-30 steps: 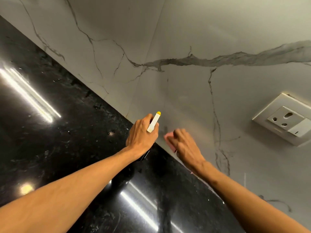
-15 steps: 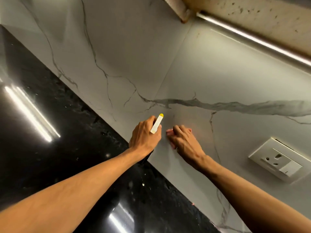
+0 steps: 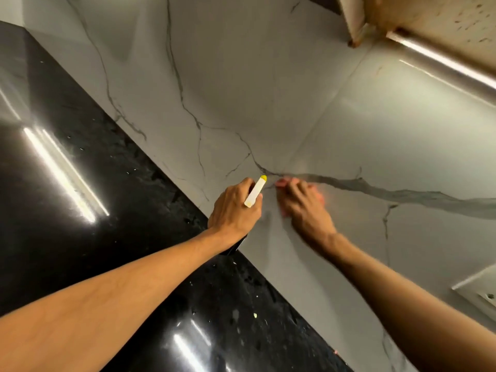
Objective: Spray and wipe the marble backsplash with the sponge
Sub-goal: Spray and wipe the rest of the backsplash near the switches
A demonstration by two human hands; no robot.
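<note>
left grip (image 3: pixel 236 210) wraps the spray bottle (image 3: pixel 255 191); just right of it, right grip (image 3: pixel 306 208), fingers bent, holds the sponge (image 3: pixel 319 199) against the backsplash (image 3: pixel 241 89).

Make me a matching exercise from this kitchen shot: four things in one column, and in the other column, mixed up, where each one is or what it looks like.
Things
1. spray bottle
2. pink sponge
3. countertop
4. wall socket

Place or look
A. at the lower right edge of the view
B. gripped in the left hand
C. black and glossy, with streaks of reflected light
D. under the right hand, against the marble backsplash

Pairs: 1-B, 2-D, 3-C, 4-A
</note>
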